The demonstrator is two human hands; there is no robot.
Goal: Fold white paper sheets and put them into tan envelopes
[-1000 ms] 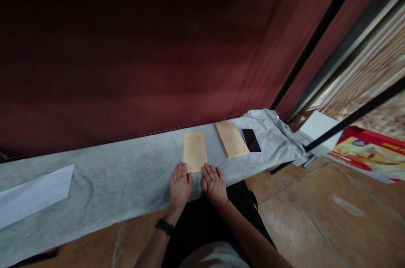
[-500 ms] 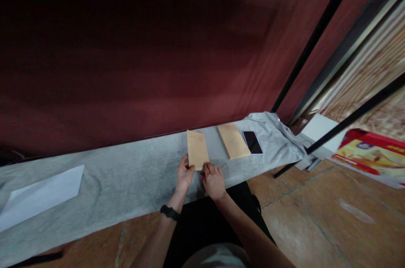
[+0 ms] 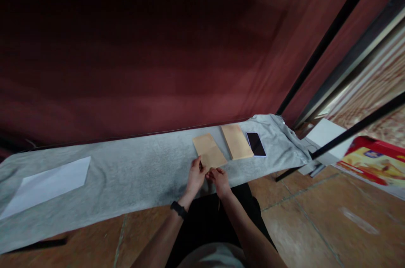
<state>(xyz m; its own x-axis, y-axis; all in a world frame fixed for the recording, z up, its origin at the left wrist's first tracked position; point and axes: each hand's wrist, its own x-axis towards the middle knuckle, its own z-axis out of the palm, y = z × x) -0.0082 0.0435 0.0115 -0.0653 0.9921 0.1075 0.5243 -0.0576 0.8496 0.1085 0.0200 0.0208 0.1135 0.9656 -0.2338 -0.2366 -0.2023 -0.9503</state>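
Observation:
A tan envelope (image 3: 210,153) lies turned at an angle on the grey cloth (image 3: 136,171). My left hand (image 3: 195,176) pinches its near left edge. My right hand (image 3: 220,180) has its fingers curled on the near corner of the same envelope. A second tan envelope (image 3: 236,141) lies just to the right, with a dark phone (image 3: 256,144) beside it. A black watch (image 3: 179,209) sits on my left wrist.
A white sheet of paper (image 3: 47,183) lies on the cloth at the far left. A dark red curtain (image 3: 158,57) hangs behind the cloth. At the right are black metal bars (image 3: 357,127), a white sheet (image 3: 324,133) and a red printed box (image 3: 376,162) on the tiled floor.
Both hands went from lying flat in front of the envelope to gripping its near edge. The envelope has turned from straight to angled. The view has shifted slightly.

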